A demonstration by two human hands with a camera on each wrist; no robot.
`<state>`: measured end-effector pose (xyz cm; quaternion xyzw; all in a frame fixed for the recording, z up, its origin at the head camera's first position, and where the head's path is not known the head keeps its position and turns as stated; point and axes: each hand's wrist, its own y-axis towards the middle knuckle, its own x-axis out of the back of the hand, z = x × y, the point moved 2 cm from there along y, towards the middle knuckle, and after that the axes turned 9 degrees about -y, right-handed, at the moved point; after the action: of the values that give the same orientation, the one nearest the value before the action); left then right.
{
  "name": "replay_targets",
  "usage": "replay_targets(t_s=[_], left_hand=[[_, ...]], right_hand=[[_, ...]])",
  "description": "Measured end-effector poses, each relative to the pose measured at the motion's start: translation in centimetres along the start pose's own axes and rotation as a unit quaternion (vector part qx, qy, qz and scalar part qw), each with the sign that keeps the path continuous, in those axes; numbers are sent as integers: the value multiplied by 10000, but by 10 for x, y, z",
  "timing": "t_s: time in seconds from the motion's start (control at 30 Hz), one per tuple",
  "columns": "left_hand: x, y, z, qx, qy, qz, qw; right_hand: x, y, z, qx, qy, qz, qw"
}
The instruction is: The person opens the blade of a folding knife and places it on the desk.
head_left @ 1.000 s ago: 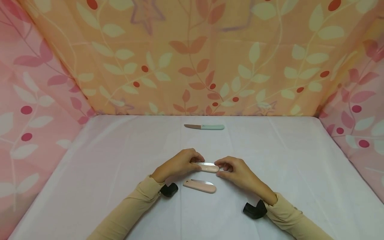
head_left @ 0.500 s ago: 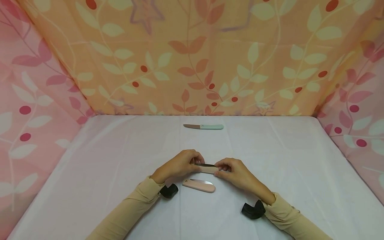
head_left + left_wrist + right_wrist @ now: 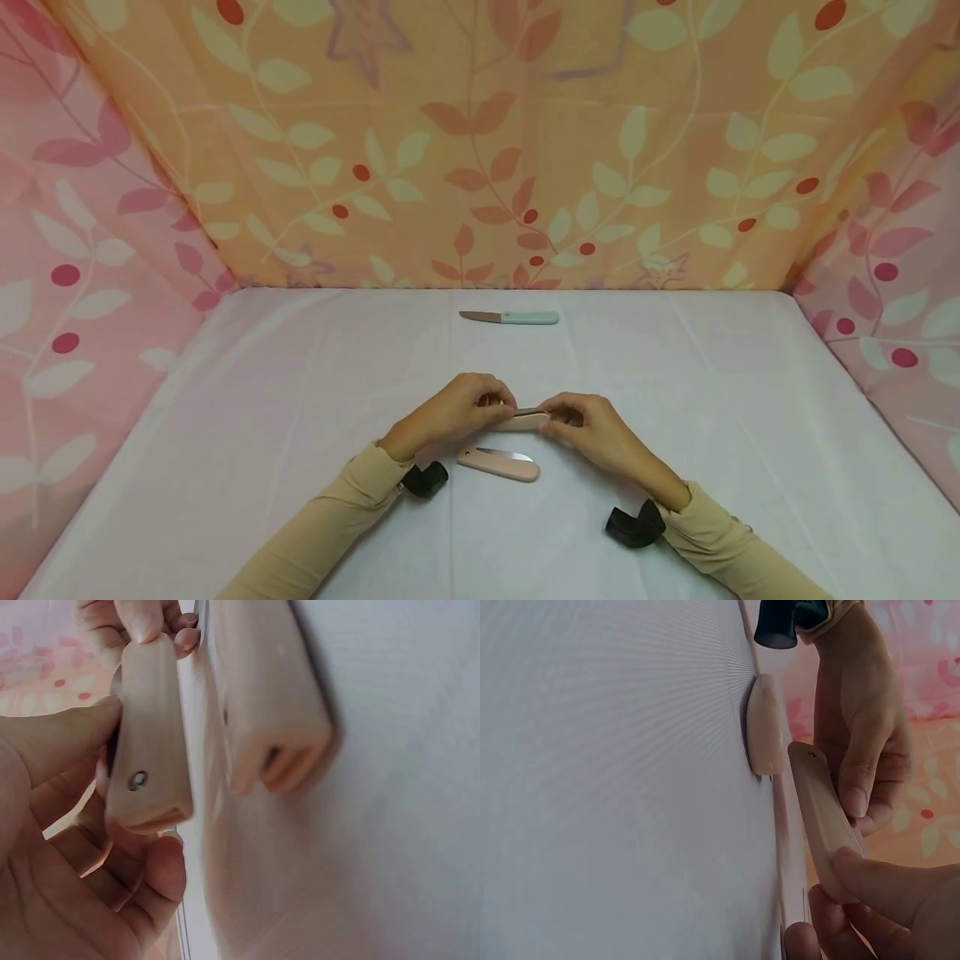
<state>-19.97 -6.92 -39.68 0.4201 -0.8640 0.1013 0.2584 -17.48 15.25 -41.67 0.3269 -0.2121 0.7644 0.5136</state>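
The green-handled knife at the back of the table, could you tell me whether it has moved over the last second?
No. The green-handled knife lies at the same spot before the curtain's lower edge.

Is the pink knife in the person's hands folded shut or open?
Folded shut, apparently: the pink knife between the left hand and right hand shows only its handle, no blade sticking out.

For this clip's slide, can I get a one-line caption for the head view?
Both hands, left hand and right hand, hold a folded pink knife above a second pink knife; a green-handled knife lies beyond.
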Motion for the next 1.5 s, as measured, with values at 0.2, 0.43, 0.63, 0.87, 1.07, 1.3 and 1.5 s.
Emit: replay_targets(t_s=[0.2, 0.43, 0.63, 0.87, 1.07, 1.3, 1.5], left_hand=[[-2, 2, -2, -91, 25, -101, 9999], [-2, 1, -3, -228, 169, -139, 9995], [-2, 1, -3, -78, 147, -285, 9995], [0, 1, -4, 3, 45, -438, 9990], [6, 0, -1, 192, -446, -693, 9964], [10, 3, 1, 233, -490, -722, 9959], [7, 3, -1, 269, -693, -631, 9952]], right_hand=[[1, 0, 1, -185, 302, -21, 9994], [1, 0, 2, -228, 355, 16, 9991], [2, 0, 3, -144, 407, 17, 9991], [6, 0, 4, -61, 389, 32, 9992], [9, 1, 4, -149, 396, -59, 9991], [10, 0, 5, -139, 388, -117, 9991], [10, 0, 6, -2, 369, -90, 9993]])
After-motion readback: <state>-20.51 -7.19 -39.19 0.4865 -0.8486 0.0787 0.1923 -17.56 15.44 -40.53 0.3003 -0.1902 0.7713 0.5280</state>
